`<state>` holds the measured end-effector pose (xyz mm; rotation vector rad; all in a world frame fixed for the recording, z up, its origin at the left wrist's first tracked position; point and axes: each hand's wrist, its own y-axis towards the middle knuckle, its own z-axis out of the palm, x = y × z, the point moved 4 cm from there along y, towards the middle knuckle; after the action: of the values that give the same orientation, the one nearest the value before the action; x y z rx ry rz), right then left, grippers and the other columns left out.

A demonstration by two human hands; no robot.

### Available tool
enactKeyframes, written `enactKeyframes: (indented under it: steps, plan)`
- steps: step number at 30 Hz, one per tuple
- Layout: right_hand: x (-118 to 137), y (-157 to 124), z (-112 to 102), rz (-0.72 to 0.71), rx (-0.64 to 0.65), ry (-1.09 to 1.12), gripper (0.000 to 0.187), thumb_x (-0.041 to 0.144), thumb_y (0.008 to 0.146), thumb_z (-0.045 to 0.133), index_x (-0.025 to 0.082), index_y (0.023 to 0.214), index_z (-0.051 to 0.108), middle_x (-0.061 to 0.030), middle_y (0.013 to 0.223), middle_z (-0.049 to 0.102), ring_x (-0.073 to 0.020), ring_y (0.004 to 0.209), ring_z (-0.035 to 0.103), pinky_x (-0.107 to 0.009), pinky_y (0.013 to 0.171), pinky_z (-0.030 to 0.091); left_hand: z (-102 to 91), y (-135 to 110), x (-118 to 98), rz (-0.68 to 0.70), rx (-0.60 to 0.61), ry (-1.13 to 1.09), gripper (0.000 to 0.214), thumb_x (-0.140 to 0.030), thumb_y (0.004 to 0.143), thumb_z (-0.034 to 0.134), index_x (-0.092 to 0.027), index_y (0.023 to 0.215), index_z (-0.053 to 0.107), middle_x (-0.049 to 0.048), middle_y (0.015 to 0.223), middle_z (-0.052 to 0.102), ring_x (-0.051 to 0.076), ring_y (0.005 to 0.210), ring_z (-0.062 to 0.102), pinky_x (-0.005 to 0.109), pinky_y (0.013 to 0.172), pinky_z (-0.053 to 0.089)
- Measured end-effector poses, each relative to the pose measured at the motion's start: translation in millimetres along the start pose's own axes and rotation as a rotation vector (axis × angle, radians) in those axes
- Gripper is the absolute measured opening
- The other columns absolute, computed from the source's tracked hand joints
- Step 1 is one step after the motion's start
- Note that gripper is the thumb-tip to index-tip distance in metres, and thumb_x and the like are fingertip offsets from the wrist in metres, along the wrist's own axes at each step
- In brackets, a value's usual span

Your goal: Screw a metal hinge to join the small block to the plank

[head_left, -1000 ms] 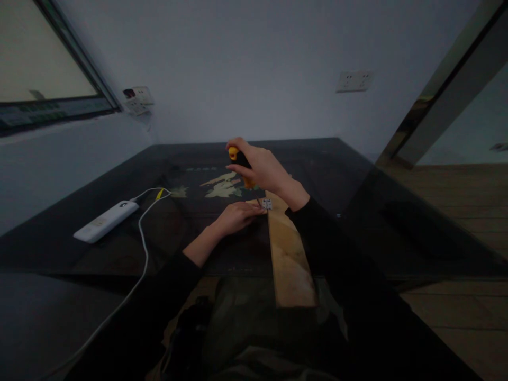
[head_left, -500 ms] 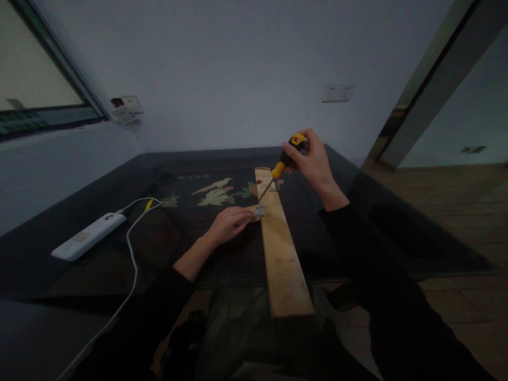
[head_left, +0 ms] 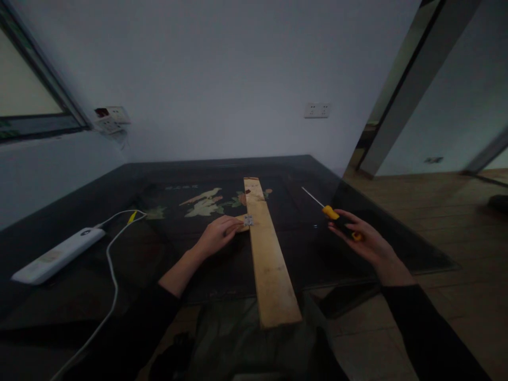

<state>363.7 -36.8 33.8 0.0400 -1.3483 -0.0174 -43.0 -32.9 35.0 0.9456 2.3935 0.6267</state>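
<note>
My right hand (head_left: 367, 241) is wrapped round the yellow and black handle of a screwdriver (head_left: 330, 212), held low over the right side of the table. Its thin shaft points up and left, away from the wood. Across the table lies a long wooden board (head_left: 273, 259), its near end jutting past the front edge. A small metal hinge (head_left: 248, 220) bridges the board's left edge and a short wooden piece (head_left: 243, 218). My left hand (head_left: 217, 233) grips that short piece, fingers closed over it and hiding most of it.
The dark, glossy table (head_left: 317, 264) carries a painted bird and flowers (head_left: 204, 203). A white power strip (head_left: 59, 254) lies at left, its cable (head_left: 113, 270) running toward me. Small shiny specks (head_left: 315, 226), too small to identify, show near the screwdriver. A wall (head_left: 218, 79) stands behind.
The screwdriver has left the hinge; my right hand has carried it right and down, with its tip now off the wood. My left hand stays on the short piece. The view has shifted slightly.
</note>
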Motion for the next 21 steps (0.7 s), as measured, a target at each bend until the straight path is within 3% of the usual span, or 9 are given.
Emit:
enactKeyframes:
  steps: [4, 11, 15, 21]
  plan:
    - [-17.6, 12.7, -5.2, -0.058, -0.107, -0.095, 0.035, 0.024, 0.064, 0.072, 0.025, 0.099, 0.072, -0.0065, 0.121, 0.068, -0.0234, 0.097, 0.071, -0.047, 0.103, 0.048, -0.7, 0.9, 0.9, -0.002, -0.012, 0.005, 0.025, -0.022, 0.094, 0.049, -0.02, 0.111, 0.066, 0.0086, 0.111, 0.068, 0.02, 0.105, 0.063, 0.037, 0.092, 0.054]
    - [-31.2, 23.0, -5.3, -0.338, -0.131, -0.791, 0.036, 0.026, 0.072, 0.059, 0.023, 0.107, 0.068, -0.0108, 0.118, 0.068, -0.0282, 0.116, 0.06, -0.05, 0.108, 0.04, -0.2, 0.7, 3.1, -0.014, -0.02, 0.007, 0.025, -0.023, 0.093, 0.049, -0.02, 0.11, 0.067, 0.009, 0.111, 0.067, 0.02, 0.104, 0.064, 0.036, 0.091, 0.054]
    - [-36.5, 23.9, -3.1, -0.42, -0.12, -0.937, 0.037, 0.025, 0.073, 0.052, 0.021, 0.107, 0.066, -0.0141, 0.117, 0.065, -0.0283, 0.112, 0.061, -0.048, 0.104, 0.043, 1.3, 0.9, 2.4, -0.025, -0.011, 0.0, 0.025, -0.023, 0.093, 0.049, -0.02, 0.111, 0.067, 0.0092, 0.113, 0.066, 0.021, 0.106, 0.063, 0.036, 0.093, 0.053]
    - [-45.7, 31.3, -7.4, -0.418, -0.111, -1.043, 0.039, 0.02, 0.074, 0.05, 0.019, 0.11, 0.064, -0.0134, 0.115, 0.065, -0.0283, 0.111, 0.061, -0.049, 0.102, 0.043, 5.2, 1.1, 2.9, -0.037, 0.012, -0.03, 0.025, -0.023, 0.094, 0.048, -0.019, 0.111, 0.067, 0.0098, 0.113, 0.066, 0.02, 0.107, 0.062, 0.036, 0.094, 0.052]
